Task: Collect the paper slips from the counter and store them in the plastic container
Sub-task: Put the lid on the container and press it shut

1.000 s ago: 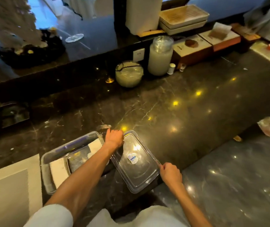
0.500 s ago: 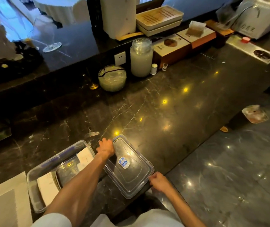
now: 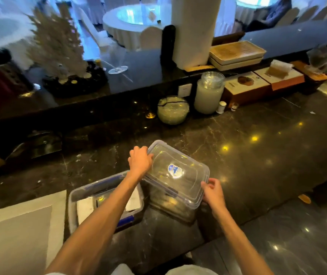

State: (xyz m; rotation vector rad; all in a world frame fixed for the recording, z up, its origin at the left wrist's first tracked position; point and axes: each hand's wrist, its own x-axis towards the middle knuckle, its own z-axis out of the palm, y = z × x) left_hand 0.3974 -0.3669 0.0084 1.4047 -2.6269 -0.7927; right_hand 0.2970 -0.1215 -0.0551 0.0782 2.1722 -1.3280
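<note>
- Head view: the left hand (image 3: 140, 162) gripped the far-left corner of a clear lid (image 3: 175, 171) bearing a small blue-and-white sticker, while the right hand (image 3: 212, 192) pinched its near-right corner.
- The lid was held tilted, seemingly raised off the dark marble counter (image 3: 258, 139), just to the right of an open plastic container (image 3: 103, 197).
- The container sat at the near edge of the counter, partly hidden under the left forearm. White paper slips (image 3: 84, 208) lay inside it, one at the left end and another showing at the right end past the arm.
- No loose slips could be made out on the visible counter, so collection looked finished and the step in hand appeared to be closing the container.
- The next move probably called for swinging the lid leftward over the container, squaring its corners with the rim, and pressing down evenly; the blue clips (image 3: 127, 220) along the container's near side would likely need snapping shut.
- The left arm crossed above the container, so it would need to clear the opening as the lid came across.
- A gray and white mat (image 3: 19, 233) lay to the container's left.
</note>
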